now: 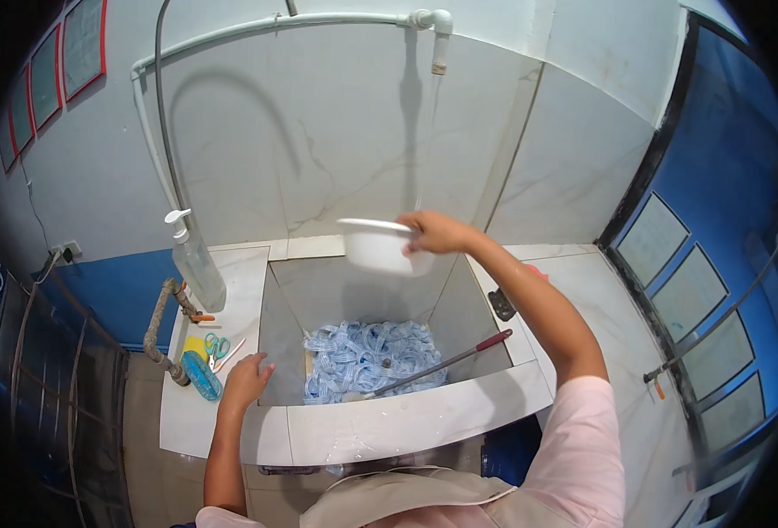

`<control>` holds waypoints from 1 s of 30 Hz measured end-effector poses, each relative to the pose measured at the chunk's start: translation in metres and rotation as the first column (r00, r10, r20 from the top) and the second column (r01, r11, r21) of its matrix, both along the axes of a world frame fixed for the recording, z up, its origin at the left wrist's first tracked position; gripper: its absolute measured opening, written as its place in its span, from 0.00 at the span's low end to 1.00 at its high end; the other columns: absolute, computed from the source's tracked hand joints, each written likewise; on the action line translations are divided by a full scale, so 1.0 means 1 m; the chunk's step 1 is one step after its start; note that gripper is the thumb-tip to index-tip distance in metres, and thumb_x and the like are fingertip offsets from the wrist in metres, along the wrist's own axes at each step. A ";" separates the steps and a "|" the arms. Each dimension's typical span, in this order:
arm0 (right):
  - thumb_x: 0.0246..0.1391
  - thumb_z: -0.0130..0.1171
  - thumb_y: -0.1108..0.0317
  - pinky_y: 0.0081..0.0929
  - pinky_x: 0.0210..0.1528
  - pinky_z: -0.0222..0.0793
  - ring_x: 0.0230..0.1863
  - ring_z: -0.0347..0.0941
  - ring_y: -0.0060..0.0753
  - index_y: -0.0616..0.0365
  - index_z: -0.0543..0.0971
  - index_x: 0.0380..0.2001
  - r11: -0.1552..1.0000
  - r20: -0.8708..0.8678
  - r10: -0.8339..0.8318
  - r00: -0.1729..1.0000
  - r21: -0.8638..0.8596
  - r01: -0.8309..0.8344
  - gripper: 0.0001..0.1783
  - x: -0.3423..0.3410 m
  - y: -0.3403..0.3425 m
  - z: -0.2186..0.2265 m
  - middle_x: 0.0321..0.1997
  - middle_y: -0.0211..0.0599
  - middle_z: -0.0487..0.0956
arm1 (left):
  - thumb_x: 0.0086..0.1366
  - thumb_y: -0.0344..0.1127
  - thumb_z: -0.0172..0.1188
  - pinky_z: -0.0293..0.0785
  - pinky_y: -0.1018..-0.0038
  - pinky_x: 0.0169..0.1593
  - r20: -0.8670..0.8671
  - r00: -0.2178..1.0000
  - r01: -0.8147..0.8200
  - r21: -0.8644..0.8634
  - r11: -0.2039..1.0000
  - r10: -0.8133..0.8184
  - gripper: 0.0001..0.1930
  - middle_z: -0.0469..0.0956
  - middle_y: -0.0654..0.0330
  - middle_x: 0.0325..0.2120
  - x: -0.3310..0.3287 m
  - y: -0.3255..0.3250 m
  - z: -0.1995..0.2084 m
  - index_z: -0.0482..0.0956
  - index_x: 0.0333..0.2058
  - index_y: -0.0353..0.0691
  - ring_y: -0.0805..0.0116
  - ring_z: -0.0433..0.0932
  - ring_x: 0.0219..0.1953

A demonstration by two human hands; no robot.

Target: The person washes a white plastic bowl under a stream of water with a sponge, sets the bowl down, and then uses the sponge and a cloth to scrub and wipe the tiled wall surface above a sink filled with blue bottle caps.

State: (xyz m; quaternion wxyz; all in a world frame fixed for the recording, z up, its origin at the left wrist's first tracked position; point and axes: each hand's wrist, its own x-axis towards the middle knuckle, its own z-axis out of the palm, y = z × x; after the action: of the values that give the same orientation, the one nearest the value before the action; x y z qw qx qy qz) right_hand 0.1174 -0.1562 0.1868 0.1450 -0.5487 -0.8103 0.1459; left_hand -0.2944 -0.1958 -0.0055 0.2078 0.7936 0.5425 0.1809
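Holding one basin [376, 247] in right grip [436, 235], one sink [282, 348], one pump bottle [200, 275]

1. The back wall [345, 132] has pale, grey-veined tiles.
2. A white pipe [275, 26] runs along it, bending down on the left.
3. Red-framed panels [85, 44] hang at upper left, above a blue lower wall [103, 295].
4. On the right, a blue panel [723, 114] with a black edge bears pale rectangles [653, 233].
5. The desk [407, 431] is white-tiled; the floor [147, 422] is beige.
6. Light throws a curved shadow [261, 101] on the tiles.
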 end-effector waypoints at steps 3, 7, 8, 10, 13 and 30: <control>0.38 0.64 0.66 0.31 0.45 0.64 0.41 0.70 0.35 0.60 0.71 0.46 0.996 -0.146 -0.041 0.988 0.068 0.051 0.28 0.016 0.036 0.038 0.39 0.42 0.76 | 0.58 0.42 0.54 0.69 0.62 0.45 -0.034 0.998 0.046 0.040 0.998 -0.045 0.19 0.75 0.44 0.38 0.028 0.008 0.005 0.73 0.42 0.33 0.47 0.73 0.41; 0.38 0.63 0.68 0.30 0.45 0.64 0.40 0.70 0.36 0.61 0.70 0.47 0.972 -0.196 -0.071 0.978 0.205 0.112 0.28 0.040 0.047 0.118 0.38 0.43 0.76 | 0.59 0.42 0.53 0.70 0.61 0.43 -0.012 0.999 0.037 0.087 0.996 -0.036 0.19 0.75 0.44 0.37 0.049 0.005 0.013 0.73 0.42 0.34 0.47 0.74 0.39; 0.38 0.62 0.69 0.32 0.44 0.65 0.40 0.71 0.39 0.59 0.71 0.46 0.954 -0.121 -0.144 0.982 0.247 0.171 0.27 0.044 0.046 0.128 0.38 0.45 0.76 | 0.59 0.42 0.53 0.70 0.61 0.43 0.011 1.000 0.021 0.109 0.994 -0.023 0.19 0.75 0.43 0.36 0.052 0.003 0.014 0.73 0.42 0.34 0.46 0.74 0.39; 0.39 0.61 0.70 0.33 0.44 0.65 0.41 0.72 0.41 0.58 0.71 0.46 0.929 -0.051 -0.216 0.975 0.298 0.222 0.26 0.050 0.044 0.131 0.38 0.46 0.76 | 0.58 0.42 0.54 0.70 0.63 0.41 -0.009 1.000 0.006 0.110 0.994 -0.005 0.19 0.76 0.43 0.36 0.052 -0.004 0.010 0.73 0.43 0.34 0.48 0.75 0.35; 0.38 0.49 0.77 0.45 0.44 0.61 0.44 0.71 0.48 0.54 0.72 0.40 0.845 0.172 -0.341 0.924 0.488 0.221 0.20 0.061 0.041 0.105 0.38 0.44 0.77 | 0.58 0.42 0.54 0.70 0.62 0.41 -0.014 1.000 -0.011 0.071 0.997 0.012 0.19 0.76 0.43 0.36 0.056 -0.017 0.001 0.73 0.43 0.34 0.47 0.75 0.35; 0.37 0.61 0.68 0.43 0.44 0.63 0.45 0.70 0.50 0.56 0.71 0.43 0.960 0.337 -0.276 0.900 0.053 0.275 0.25 0.058 -0.057 -0.078 0.39 0.46 0.76 | 0.58 0.43 0.54 0.69 0.61 0.44 0.062 0.998 0.001 -0.066 0.998 0.003 0.20 0.76 0.43 0.34 -0.021 -0.094 -0.018 0.74 0.43 0.35 0.46 0.74 0.39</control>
State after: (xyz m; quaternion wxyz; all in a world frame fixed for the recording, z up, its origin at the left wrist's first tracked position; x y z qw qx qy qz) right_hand 0.1756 -0.2137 0.1083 0.0227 -0.6744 -0.7376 0.0250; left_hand -0.3152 -0.2902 -0.0238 0.2505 0.7799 0.5420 0.1874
